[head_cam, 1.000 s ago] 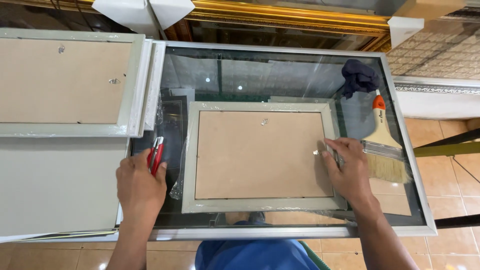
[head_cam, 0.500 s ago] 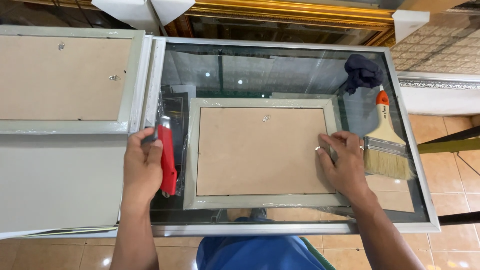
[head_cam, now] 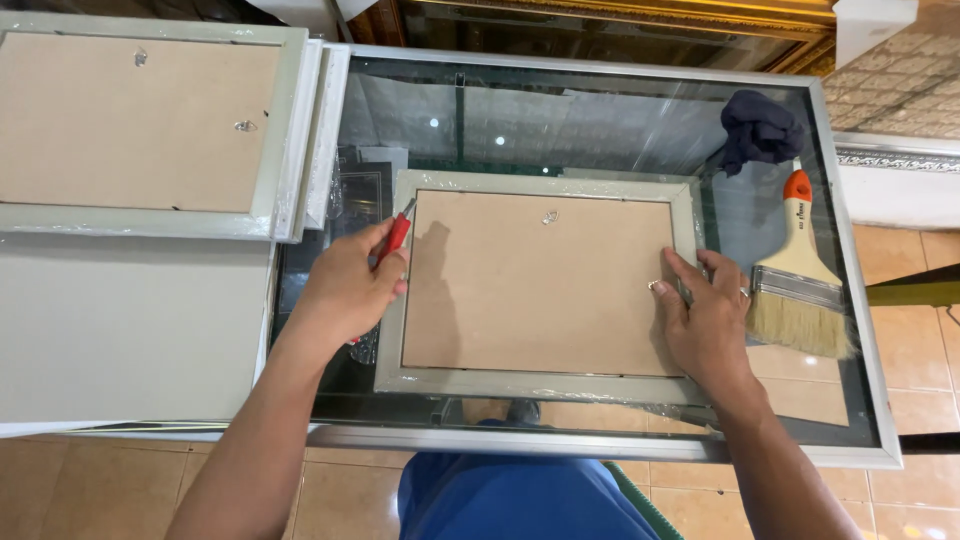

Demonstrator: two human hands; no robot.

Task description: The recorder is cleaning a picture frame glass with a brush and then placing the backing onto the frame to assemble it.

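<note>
Glass bench (head_cam: 600, 110) fills middle of frame. Picture frame (head_cam: 540, 290) lies face down on bench, centre. Left hand (head_cam: 345, 290) at frame's left edge, holding small tool (head_cam: 397, 237). Right hand (head_cam: 705, 320) flat on frame's right edge. Paintbrush (head_cam: 800, 275) lies on bench, just right of right hand. Cloth (head_cam: 760, 130) on bench behind brush, upper right. Stack of frames (head_cam: 150, 125) in upper left, overlapping bench's left edge. Flat board (head_cam: 130, 330) below stack, lower left.
</note>
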